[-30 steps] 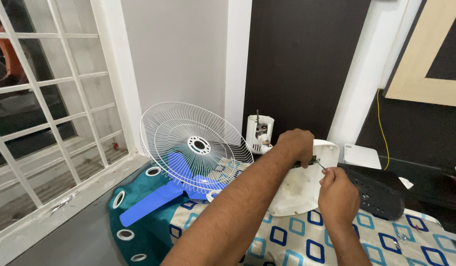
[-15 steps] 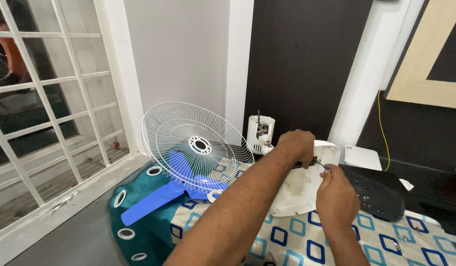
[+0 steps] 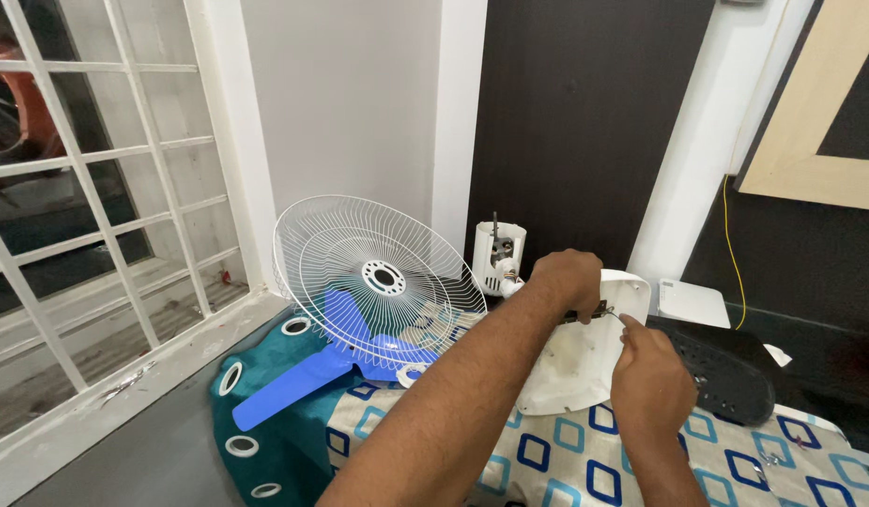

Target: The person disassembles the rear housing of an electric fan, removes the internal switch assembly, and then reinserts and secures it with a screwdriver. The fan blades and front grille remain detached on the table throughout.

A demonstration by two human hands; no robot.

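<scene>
Left hand is closed on a thin tool — perhaps a screwdriver — at a white fan housing; right hand pinches its tip, beside a wire fan guard.

Landmark: white fan housing. Left of it, wire fan guard stands upright; blue blade lies below the guard. Behind-left, motor unit stands near. Right, black base lies just beside. Both hands crowd its upper edge. Above: open air to wall.
</scene>
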